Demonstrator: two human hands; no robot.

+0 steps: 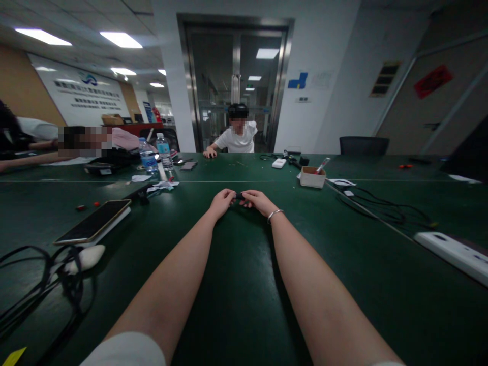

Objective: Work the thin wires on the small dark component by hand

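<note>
We have the left hand (223,204) and the right hand (260,202) brought close together over the middle of the table (244,284). The grip on each side is a nearly closed pinch, and between them they have hold of a small dark object (239,195). Much of it is covered, so we cannot tell what it is, nor whether it touches the table or hangs just above it.

The likeliest trouble, as we judge it, comes from how little of the object there is to hold: if one pinch loosened, or the two pulled unevenly, it could slip out and drop. A dark thing on a dark green surface would be hard for us to spot. If it has loose parts, which we cannot make out, a sudden jerk might scatter them.

The surroundings seem to add less risk. On the left, the bottles (163,150) and a phone (95,222) lie well apart from our hands; on the right, so do a small open box (312,179) and a power strip (453,251). Only a wide sweep would knock them. The bracelet (275,216) by the right hand might scrape the table if lowered. On the far side, a person (244,145) in white seems out of our way.
</note>
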